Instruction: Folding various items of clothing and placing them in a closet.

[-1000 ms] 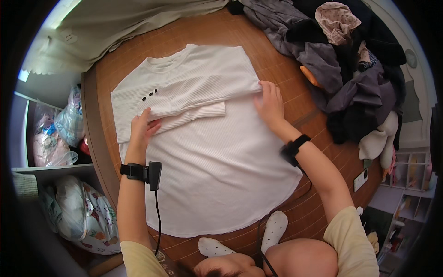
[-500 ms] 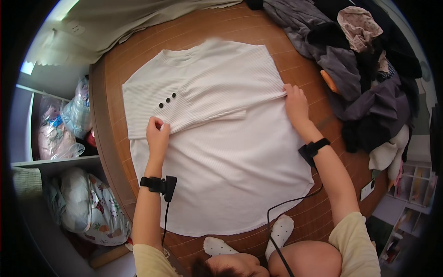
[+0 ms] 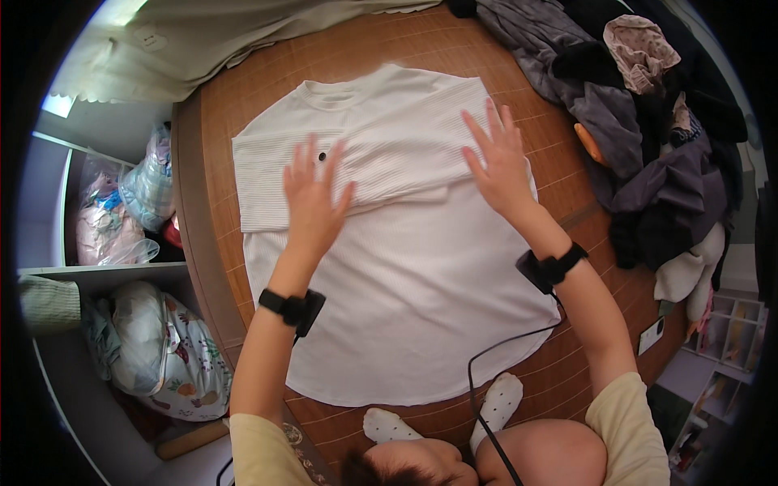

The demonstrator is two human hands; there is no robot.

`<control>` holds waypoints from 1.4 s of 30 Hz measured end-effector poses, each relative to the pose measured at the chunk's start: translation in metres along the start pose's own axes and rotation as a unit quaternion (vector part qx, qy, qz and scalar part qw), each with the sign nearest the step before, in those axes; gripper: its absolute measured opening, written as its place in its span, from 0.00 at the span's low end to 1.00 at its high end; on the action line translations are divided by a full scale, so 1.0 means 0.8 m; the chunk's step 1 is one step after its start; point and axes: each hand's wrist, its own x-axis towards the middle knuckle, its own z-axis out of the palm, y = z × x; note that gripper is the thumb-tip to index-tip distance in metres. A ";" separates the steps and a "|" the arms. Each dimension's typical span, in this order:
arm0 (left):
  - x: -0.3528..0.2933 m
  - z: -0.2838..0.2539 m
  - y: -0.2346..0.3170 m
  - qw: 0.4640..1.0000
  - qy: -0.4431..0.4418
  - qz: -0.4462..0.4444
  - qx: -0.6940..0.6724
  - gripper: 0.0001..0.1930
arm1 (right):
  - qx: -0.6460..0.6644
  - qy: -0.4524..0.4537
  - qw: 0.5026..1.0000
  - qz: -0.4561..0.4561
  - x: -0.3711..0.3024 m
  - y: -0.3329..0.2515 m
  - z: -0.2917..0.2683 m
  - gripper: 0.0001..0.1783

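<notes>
A white ribbed long-sleeved shirt (image 3: pixel 405 292) lies spread on the brown mat, its neckline at the far side and its hem toward me. Both sleeves are folded inward across the chest. My left hand (image 3: pixel 314 194), fingers spread, is over the folded sleeve at the left. Beside its fingers a dark button (image 3: pixel 322 156) shows; other buttons are hidden under the hand. My right hand (image 3: pixel 498 162) is also spread flat, at the right part of the folded sleeve near the shirt's edge. Neither hand grips the cloth.
Dark clothes (image 3: pixel 600 121) are heaped at the far right, with a phone (image 3: pixel 651 335) nearer me. Open shelves (image 3: pixel 113 269) with bagged items stand at the left. A pale curtain (image 3: pixel 203 40) hangs at the far left. A black cable (image 3: pixel 471 381) crosses the shirt's lower right.
Both hands have let go of the sleeve edges and opened. The left hand has moved up and right onto the sleeve, covering buttons; the right has shifted slightly up and left.
</notes>
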 end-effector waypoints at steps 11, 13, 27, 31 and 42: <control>-0.030 0.051 -0.018 0.980 -0.176 0.027 0.090 0.28 | -0.113 -0.189 0.974 0.047 -0.023 0.029 0.076 0.34; -0.041 0.040 -0.045 0.980 -0.180 -0.036 0.077 0.29 | -0.114 -0.241 0.962 0.053 -0.019 0.029 0.069 0.34; -0.123 -0.112 -0.245 0.963 -0.124 -0.239 -0.005 0.19 | 0.003 -0.233 0.954 0.190 -0.010 0.124 0.009 0.27; -0.071 -0.084 -0.220 0.942 -0.096 -0.291 -0.139 0.21 | 0.073 -0.033 0.984 0.161 0.027 0.122 0.032 0.17; -0.194 -0.132 -0.048 0.965 -0.247 -0.052 0.078 0.33 | 0.256 -0.184 0.898 0.306 -0.127 0.036 -0.101 0.14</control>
